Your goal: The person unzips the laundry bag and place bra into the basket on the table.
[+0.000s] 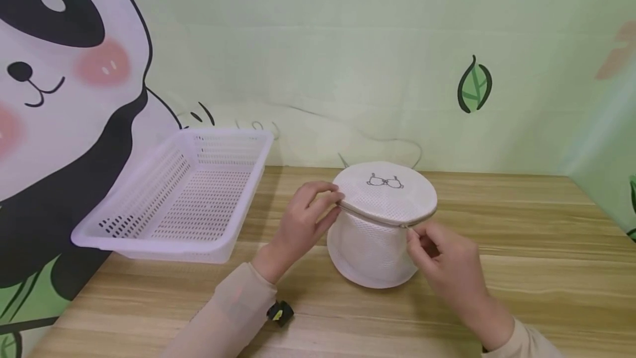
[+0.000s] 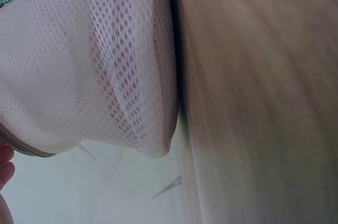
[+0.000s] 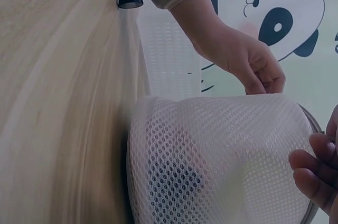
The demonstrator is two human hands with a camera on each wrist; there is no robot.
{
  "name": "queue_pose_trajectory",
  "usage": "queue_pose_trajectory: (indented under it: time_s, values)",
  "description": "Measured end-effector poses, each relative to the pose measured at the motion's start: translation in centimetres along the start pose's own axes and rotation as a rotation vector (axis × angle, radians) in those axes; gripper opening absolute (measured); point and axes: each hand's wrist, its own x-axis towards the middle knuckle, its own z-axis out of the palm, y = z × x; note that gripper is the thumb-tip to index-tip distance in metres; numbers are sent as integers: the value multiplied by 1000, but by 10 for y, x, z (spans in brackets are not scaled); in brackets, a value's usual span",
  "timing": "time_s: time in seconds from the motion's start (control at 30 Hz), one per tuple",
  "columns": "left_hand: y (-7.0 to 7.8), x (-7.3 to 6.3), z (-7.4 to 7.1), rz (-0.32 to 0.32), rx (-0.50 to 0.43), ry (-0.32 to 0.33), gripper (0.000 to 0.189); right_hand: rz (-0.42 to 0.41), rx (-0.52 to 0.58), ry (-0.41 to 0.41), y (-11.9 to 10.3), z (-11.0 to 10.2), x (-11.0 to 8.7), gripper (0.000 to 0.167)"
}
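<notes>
A white cylindrical mesh laundry bag (image 1: 370, 250) stands upright on the wooden table, its round lid (image 1: 382, 198) printed with a pair of glasses. A grey-brown zipper (image 1: 370, 216) runs round the lid's edge. At the left of that edge, my left hand (image 1: 305, 217) pinches the zipper band between thumb and fingers. My right hand (image 1: 447, 261) pinches the small zipper pull at the front right. Mesh fills much of the left wrist view, with left fingertips (image 2: 5, 168) on the zipper edge. Darker patches show through the mesh (image 3: 174, 182) in the right wrist view; I cannot tell what they are.
A white plastic basket (image 1: 226, 245) with slotted walls stands to the left on the wooden table (image 1: 536, 269). Behind is a pale green backdrop (image 1: 278, 65) with a panda and leaves. A black device (image 1: 280, 312) is at the left wrist.
</notes>
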Motion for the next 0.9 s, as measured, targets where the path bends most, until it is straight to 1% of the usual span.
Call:
queue_pose_trajectory:
  time_s: [0.17, 0.27, 0.4, 0.57, 0.73, 0.9]
  values:
    - [-1, 0, 0, -11, -7, -11, 23, -7, 20, -3, -3, 3, -1, 11]
    - [-1, 0, -1, 0, 0, -18, 23, -11, 31, -5, -4, 3, -1, 11]
    - [-2, -1, -2, 46, 10, -15, 25, -22, 38, -12, -5, 4, -2, 11]
    - [-2, 0, -2, 102, 1, 3, 32, -6, 46, -19, -7, 5, -3, 13]
    - [4, 3, -2, 136, -21, 26, 33, 6, 44, -26, -9, 5, -4, 15]
    - [13, 8, -2, 173, -38, 54, 33, 5, 43, -29, -10, 5, -3, 15]
